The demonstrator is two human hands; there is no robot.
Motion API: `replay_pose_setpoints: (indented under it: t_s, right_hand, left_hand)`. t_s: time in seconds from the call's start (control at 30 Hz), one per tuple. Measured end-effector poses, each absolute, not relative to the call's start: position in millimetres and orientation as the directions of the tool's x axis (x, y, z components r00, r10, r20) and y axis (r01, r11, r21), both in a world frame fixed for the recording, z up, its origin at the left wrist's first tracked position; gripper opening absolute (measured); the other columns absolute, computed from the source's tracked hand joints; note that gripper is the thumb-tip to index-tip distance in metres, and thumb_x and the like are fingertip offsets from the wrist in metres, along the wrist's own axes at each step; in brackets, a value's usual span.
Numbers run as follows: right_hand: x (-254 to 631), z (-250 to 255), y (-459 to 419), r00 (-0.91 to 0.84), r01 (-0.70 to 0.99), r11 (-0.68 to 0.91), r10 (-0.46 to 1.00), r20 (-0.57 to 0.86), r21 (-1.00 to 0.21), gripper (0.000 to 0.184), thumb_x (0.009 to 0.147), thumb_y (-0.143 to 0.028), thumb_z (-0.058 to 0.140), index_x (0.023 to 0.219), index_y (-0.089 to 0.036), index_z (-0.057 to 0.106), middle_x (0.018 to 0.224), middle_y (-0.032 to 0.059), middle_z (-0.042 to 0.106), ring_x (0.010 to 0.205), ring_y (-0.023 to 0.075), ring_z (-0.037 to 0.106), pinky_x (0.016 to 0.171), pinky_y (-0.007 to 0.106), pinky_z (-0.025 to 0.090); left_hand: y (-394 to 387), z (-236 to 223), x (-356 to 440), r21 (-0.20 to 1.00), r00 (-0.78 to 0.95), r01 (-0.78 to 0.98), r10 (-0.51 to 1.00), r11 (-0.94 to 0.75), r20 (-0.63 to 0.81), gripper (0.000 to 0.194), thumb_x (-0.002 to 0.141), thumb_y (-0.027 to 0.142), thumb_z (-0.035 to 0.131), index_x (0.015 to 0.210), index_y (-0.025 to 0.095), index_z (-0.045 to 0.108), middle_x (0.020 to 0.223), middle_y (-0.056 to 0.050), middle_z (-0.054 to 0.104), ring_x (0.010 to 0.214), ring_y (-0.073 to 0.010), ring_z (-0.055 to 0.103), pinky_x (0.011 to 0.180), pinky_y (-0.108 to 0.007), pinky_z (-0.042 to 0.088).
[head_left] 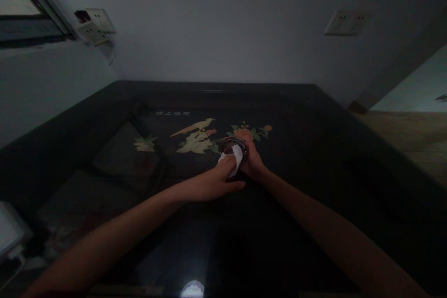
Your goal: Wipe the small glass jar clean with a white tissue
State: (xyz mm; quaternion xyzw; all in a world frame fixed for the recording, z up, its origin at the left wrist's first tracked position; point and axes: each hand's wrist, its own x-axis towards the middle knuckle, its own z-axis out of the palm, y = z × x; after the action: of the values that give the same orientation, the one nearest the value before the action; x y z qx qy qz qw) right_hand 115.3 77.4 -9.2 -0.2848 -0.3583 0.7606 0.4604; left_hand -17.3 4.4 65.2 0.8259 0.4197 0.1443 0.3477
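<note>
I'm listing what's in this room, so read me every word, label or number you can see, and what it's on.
"錦上添花" on the dark tabletop; first and third characters blurred, so my reading is tentative.
White tissue, shiny round item, wall socket: nothing readable.

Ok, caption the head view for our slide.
Left hand holds white tissue against a shiny dish in the right hand, over a dark table.

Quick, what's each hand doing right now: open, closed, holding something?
Left hand: holding a white tissue or cloth, thumb held out.
Right hand: closed on the side of a dark, shiny round object.
</note>
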Motion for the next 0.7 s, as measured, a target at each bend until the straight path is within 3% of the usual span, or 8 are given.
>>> replay_pose_setpoints:
  t_s: [0.1, 0.2, 0.27, 0.37, 0.5, 0.6, 0.7]
  right_hand:
    - [115.9, -10.3, 78.3, -0.409, -0.494, -0.294, 0.909, -0.08, -0.818, 0.049, 0.078, -0.063, 0.046, 0.093, -0.021, 0.067, 0.087, 0.0057, 0.073, 0.101, 0.0247, 0.064, 0.086, 0.037, 0.05]
    - [116.1, -12.3, 79.2, -0.422, -0.504, -0.299, 0.904, -0.071, -0.811, 0.05, 0.078, -0.063, 0.046, 0.096, -0.021, 0.067, 0.09, 0.0061, 0.073, 0.101, 0.025, 0.064, 0.086, 0.038, 0.05]
    - [116.0, -12.4, 79.3, -0.427, -0.505, -0.311, 0.901, -0.08, -0.805, 0.05, 0.079, -0.062, 0.045, 0.096, -0.021, 0.067, 0.09, 0.0061, 0.073, 0.101, 0.0249, 0.064, 0.085, 0.037, 0.05]
    - [116.2, -10.0, 78.5, -0.445, -0.486, -0.33, 0.89, -0.096, -0.809, 0.047, 0.082, -0.06, 0.043, 0.097, -0.021, 0.066, 0.088, 0.0048, 0.073, 0.098, 0.0236, 0.065, 0.085, 0.037, 0.049]
    - [116.5, -7.1, 77.6, -0.451, -0.467, -0.35, 0.884, -0.122, -0.812, 0.046, 0.085, -0.058, 0.041, 0.099, -0.022, 0.066, 0.083, 0.0035, 0.073, 0.094, 0.0223, 0.065, 0.084, 0.036, 0.049]
    - [115.4, -8.9, 78.2, -0.444, -0.489, -0.353, 0.888, -0.12, -0.798, 0.045, 0.084, -0.059, 0.042, 0.099, -0.023, 0.065, 0.086, 0.0037, 0.072, 0.095, 0.022, 0.064, 0.083, 0.035, 0.049]
    - [113.9, -13.4, 80.0, -0.445, -0.513, -0.355, 0.889, -0.112, -0.782, 0.045, 0.083, -0.06, 0.044, 0.098, -0.023, 0.065, 0.088, 0.0038, 0.072, 0.096, 0.0218, 0.064, 0.081, 0.035, 0.05]
  left_hand:
    - [1.3, 63.4, -9.2, 0.806, 0.555, 0.515, 0.83, -0.291, -0.056, 0.049, 0.086, 0.021, 0.05, 0.133, 0.016, 0.036, 0.139, -0.013, 0.044, 0.129, -0.0223, 0.042, 0.108, -0.041, 0.036]
    - [-1.1, 59.7, -7.5, 0.787, 0.553, 0.523, 0.833, -0.328, -0.02, 0.051, 0.085, 0.019, 0.05, 0.133, 0.014, 0.034, 0.138, -0.014, 0.044, 0.128, -0.0212, 0.043, 0.107, -0.038, 0.037]
    - [-1.3, 56.6, -9.7, 0.68, 0.561, 0.605, 0.828, -0.414, 0.005, 0.043, 0.084, 0.02, 0.052, 0.124, 0.011, 0.042, 0.13, -0.015, 0.051, 0.121, -0.0219, 0.049, 0.104, -0.037, 0.041]
    - [0.4, 52.8, -14.9, 0.405, 0.571, 0.749, 0.821, -0.525, 0.008, 0.028, 0.086, 0.019, 0.048, 0.113, 0.011, 0.049, 0.119, -0.015, 0.056, 0.111, -0.0233, 0.055, 0.096, -0.037, 0.047]
    - [4.1, 54.9, -21.7, 0.072, 0.597, 0.801, 0.802, -0.594, -0.012, 0.032, 0.089, 0.01, 0.038, 0.118, 0.015, 0.05, 0.117, -0.011, 0.061, 0.107, -0.0226, 0.059, 0.086, -0.035, 0.051]
    - [8.3, 60.3, -27.3, -0.074, 0.625, 0.78, 0.781, -0.622, 0.022, 0.035, 0.09, 0.009, 0.039, 0.123, 0.016, 0.051, 0.124, -0.01, 0.06, 0.118, -0.0242, 0.053, 0.097, -0.04, 0.044]
    - [15.1, 62.9, -33.8, -0.14, 0.671, 0.738, 0.741, -0.661, 0.039, 0.036, 0.09, 0.009, 0.041, 0.123, 0.015, 0.054, 0.129, -0.01, 0.058, 0.125, -0.0243, 0.048, 0.109, -0.045, 0.03]
